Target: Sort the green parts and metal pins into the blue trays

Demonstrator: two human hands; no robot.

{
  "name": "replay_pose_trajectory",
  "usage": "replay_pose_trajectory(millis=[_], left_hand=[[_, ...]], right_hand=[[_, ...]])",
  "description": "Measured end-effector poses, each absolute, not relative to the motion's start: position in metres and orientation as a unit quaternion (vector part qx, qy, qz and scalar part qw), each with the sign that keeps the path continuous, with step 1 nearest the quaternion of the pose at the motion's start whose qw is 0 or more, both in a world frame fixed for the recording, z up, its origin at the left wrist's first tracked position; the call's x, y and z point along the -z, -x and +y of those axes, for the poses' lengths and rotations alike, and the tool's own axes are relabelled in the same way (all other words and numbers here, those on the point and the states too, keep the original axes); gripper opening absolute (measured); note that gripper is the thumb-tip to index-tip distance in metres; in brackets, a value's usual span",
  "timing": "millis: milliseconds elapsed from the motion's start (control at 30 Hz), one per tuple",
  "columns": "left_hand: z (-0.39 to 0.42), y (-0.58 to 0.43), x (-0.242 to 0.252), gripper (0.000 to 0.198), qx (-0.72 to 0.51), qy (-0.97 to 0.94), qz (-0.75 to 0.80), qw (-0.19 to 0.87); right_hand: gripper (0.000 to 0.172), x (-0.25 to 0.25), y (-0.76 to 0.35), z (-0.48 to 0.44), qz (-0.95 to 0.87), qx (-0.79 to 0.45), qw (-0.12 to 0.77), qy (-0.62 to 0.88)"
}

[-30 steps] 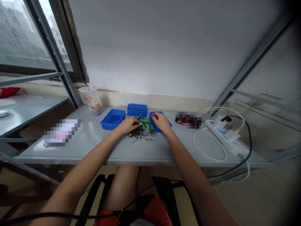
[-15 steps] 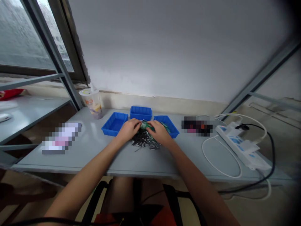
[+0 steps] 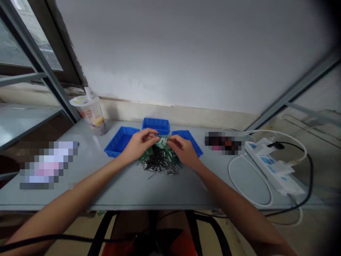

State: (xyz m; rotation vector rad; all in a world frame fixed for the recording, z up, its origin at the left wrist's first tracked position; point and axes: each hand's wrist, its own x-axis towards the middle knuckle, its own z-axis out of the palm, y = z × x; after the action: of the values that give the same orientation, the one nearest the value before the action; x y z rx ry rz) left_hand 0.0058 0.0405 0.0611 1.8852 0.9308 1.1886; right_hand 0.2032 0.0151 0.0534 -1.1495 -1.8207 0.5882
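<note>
A heap of small metal pins and green circuit boards [image 3: 159, 162] lies on the grey table [image 3: 138, 185] in front of three blue trays. My left hand [image 3: 138, 144] and my right hand [image 3: 182, 149] meet just above the heap. Both pinch a small green circuit board [image 3: 162, 141] between their fingertips. The left blue tray [image 3: 117, 142] sits beside my left wrist. The middle blue tray [image 3: 156, 125] is behind the hands. The right blue tray [image 3: 190, 139] is partly hidden by my right hand.
A plastic drink cup with a straw [image 3: 90, 113] stands at the back left. A white power strip [image 3: 271, 163] with white and black cables lies at the right. Blurred items lie at the left [image 3: 48, 165] and behind the right tray [image 3: 223, 142]. A metal shelf frame rises at left.
Both hands have risen from the heap and come together on a green board. The view has shifted left and slightly down.
</note>
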Motion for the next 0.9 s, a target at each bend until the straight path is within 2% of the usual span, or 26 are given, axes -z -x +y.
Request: replay_pose_trajectory(millis=[167,367,533,767,900], left_hand=[[0.042,0.001,-0.058,0.012,-0.440,-0.723,0.348,0.403],[0.034,0.006,-0.043,0.011,-0.468,-0.707,0.378,0.372],[0.026,0.006,-0.045,0.012,-0.462,-0.695,0.369,0.409],[0.021,0.007,-0.047,0.014,-0.452,-0.726,0.365,0.368],[0.019,0.006,-0.046,0.013,-0.428,-0.748,0.366,0.352]], right_hand=[[0.015,-0.055,-0.201,0.015,-0.696,-0.289,0.463,0.467],[0.014,-0.050,-0.191,0.015,-0.728,-0.281,0.428,0.456],[0.016,-0.039,-0.186,0.001,-0.764,-0.241,0.383,0.460],[0.016,-0.044,-0.190,-0.006,-0.769,-0.206,0.411,0.443],[0.017,-0.043,-0.191,-0.001,-0.760,-0.235,0.407,0.450]])
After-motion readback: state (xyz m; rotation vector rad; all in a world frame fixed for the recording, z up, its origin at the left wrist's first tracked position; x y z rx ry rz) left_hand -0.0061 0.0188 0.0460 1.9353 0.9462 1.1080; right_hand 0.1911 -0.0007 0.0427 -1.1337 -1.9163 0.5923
